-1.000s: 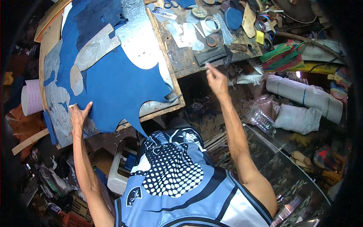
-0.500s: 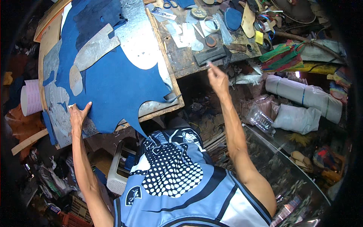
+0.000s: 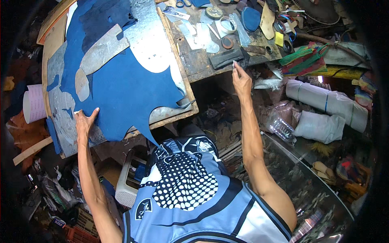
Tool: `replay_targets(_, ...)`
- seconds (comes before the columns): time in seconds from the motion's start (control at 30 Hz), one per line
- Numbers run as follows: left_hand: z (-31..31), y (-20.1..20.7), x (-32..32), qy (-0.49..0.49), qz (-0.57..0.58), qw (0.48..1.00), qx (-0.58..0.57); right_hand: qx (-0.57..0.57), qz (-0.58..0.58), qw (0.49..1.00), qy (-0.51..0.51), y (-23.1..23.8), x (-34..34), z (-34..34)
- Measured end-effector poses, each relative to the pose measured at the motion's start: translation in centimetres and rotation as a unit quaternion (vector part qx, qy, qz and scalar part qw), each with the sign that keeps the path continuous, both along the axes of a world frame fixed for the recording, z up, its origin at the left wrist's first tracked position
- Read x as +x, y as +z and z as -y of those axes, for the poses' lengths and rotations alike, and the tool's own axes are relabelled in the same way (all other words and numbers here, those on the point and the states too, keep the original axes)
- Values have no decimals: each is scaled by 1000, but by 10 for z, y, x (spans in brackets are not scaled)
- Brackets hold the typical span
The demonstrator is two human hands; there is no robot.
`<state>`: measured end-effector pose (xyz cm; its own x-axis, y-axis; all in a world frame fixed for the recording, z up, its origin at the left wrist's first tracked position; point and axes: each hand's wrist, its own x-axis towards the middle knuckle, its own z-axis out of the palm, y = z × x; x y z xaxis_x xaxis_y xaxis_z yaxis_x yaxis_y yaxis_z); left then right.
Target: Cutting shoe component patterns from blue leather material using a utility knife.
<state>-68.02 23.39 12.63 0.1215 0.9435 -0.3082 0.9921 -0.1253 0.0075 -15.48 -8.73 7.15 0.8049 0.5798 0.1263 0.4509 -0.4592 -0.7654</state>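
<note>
A large blue sheet of leather or similar material (image 3: 121, 91) covers much of a wood-edged board. My left hand (image 3: 84, 122) lies at its near left edge, thumb spread from the fingers; a small white bit shows at a fingertip. Two grey flat pattern pieces, a long one (image 3: 104, 47) and a small oval one (image 3: 82, 86), lie on the sheet. My right hand (image 3: 242, 84) is closed in a pinch around a small pale thing, too small to make out. Its tip is at the near edge of a dark rectangular block (image 3: 226, 58) on the bench.
The wooden bench (image 3: 194, 67) holds a tape roll (image 3: 227, 25), a round tin (image 3: 214, 12), scissors (image 3: 183, 3) and a blue sole-shaped piece (image 3: 251, 19). White wrapped rolls (image 3: 324, 99) lie on the right. A white plastic stool (image 3: 126, 180) stands below the board.
My right hand has moved a little to the right along the dark block's near edge, still pinching. The left hand stays in place on the sheet.
</note>
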Motion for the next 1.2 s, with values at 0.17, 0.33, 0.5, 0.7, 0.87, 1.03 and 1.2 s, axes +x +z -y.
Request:
replay_targets(0.17, 0, -4, 0, -5, -9, 1000, 18, -45, 11, 998, 33, -8, -9, 7)
replay_targets(0.33, 1, -4, -3, -4, -9, 1000, 26, -108, -27, 990, 87, 6, -29, -1)
replay_targets(0.5, 2, 0, 3, -7, -6, 1000, 13, -23, 24, 999, 37, -11, -7, 5)
replay_targets(0.7, 2, 1, 2, -6, -4, 1000, 16, -49, 102, 993, -22, -8, 33, 8)
replay_targets(0.87, 3, 6, 4, -6, -11, 1000, 13, -103, 152, 983, 30, 0, 25, 25)
replay_targets(1.03, 0, 0, 1, 1, -16, 1000, 19, -144, 182, 970, 66, 3, 12, 18)
replay_targets(1.2, 1, -2, -4, -11, -24, 999, 26, -117, 160, 977, 77, 5, -1, 10)
